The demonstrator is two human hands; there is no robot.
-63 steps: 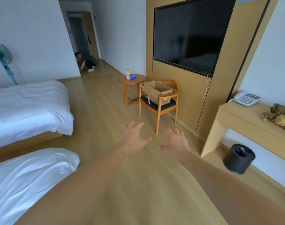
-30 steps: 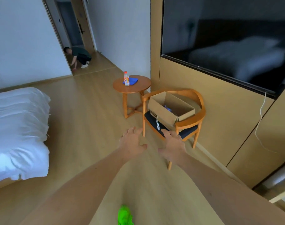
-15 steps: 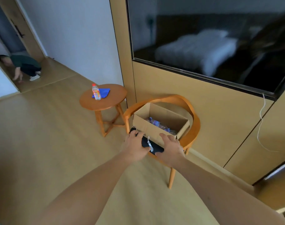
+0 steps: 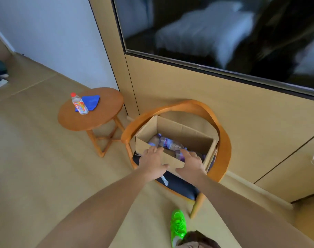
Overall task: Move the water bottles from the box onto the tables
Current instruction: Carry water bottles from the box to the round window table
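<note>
**Hands reach the box rim as the walk-up ends**

Since the earlier frames the person has crossed the floor and closed on the chair, so the hands, which hung in open air, are now at the cardboard box [image 4: 172, 138]. The left hand [image 4: 153, 162] lies spread over the near wall of the box, its grip holding nothing. The right hand [image 4: 192, 163] is spread too, fingers reaching over the rim towards the water bottles [image 4: 167, 143] lying inside; it looks empty, no bottle pinched yet. The box sits on the wooden chair [image 4: 222, 140]. Just beside it, the round worktop [image 4: 102, 115] already carries one upright red-capped bottle [image 4: 79, 103] and a blue cloth [image 4: 91, 102]. The task seems barely begun: several bottles remain in the box.
</note>
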